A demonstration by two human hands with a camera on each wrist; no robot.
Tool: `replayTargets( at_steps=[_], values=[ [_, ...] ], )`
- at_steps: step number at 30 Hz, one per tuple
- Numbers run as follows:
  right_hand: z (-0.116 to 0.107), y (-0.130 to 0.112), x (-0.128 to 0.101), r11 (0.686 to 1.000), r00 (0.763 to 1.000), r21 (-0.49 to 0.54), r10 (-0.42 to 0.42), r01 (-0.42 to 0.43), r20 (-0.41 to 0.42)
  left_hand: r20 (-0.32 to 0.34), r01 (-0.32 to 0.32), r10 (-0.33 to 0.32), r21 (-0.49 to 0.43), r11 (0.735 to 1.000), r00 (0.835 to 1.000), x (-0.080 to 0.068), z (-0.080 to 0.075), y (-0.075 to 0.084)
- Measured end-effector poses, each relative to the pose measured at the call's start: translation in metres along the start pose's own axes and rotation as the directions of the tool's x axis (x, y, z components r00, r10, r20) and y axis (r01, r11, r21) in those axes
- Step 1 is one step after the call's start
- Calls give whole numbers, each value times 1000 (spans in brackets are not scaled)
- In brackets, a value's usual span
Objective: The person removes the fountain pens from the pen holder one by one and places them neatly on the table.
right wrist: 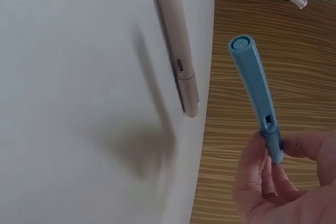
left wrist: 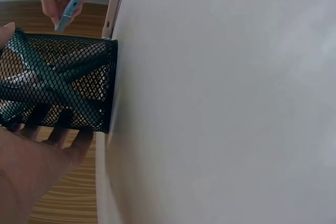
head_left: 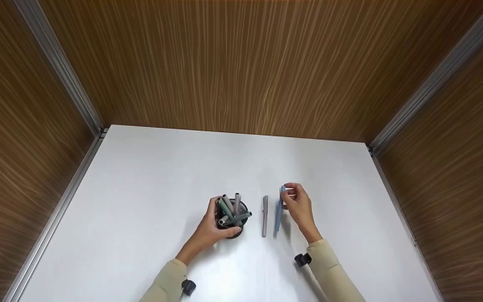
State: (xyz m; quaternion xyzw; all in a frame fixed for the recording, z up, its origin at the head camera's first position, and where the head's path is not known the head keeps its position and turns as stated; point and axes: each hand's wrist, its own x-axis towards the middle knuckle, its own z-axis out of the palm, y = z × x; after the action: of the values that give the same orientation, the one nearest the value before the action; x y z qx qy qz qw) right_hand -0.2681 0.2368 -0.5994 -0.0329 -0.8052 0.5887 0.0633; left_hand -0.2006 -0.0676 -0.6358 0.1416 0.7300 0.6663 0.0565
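My left hand [head_left: 209, 227] grips a black wire-mesh pen holder [left wrist: 58, 83] around its side, thumb towards me in the head view. Several pens stick up from the holder, among them a dark green pen [head_left: 225, 208] and a greyish-pink pen [head_left: 237, 203]. To the right, my right hand [head_left: 301, 209] pinches a light blue pen [right wrist: 254, 82] near its far end, between thumb and fingertips. The blue pen is held above the table, its other end pointing towards me. Between the hands, a capped greyish-pink pen [head_left: 265, 216] lies on the table.
The white tabletop [head_left: 162, 167] has a wood-grain panel [head_left: 241, 67] behind it and similar panels on both sides. Metal rails [head_left: 59, 63] run along the corners. A dark strap mount [head_left: 303, 259] sits on each wrist, over beige sleeves.
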Motion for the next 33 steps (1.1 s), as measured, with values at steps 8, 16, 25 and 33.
replayTargets(
  at_steps=[8,16,25,33],
  values=[
    [0,9,6,986,997,-155,61,-53,46,6,8,-8,3,1000,1000,1,1,-1],
    [4,14,14,952,986,-283,147,-119,80,-2,9,-9,5,1000,1000,-1,-3,0],
    [4,18,17,917,983,-383,157,-109,96,2,9,-9,-11,1000,1000,-1,-3,0],
    [6,16,18,894,985,-444,128,-65,112,-11,13,-13,-9,1000,1000,-1,-3,0]
  ],
)
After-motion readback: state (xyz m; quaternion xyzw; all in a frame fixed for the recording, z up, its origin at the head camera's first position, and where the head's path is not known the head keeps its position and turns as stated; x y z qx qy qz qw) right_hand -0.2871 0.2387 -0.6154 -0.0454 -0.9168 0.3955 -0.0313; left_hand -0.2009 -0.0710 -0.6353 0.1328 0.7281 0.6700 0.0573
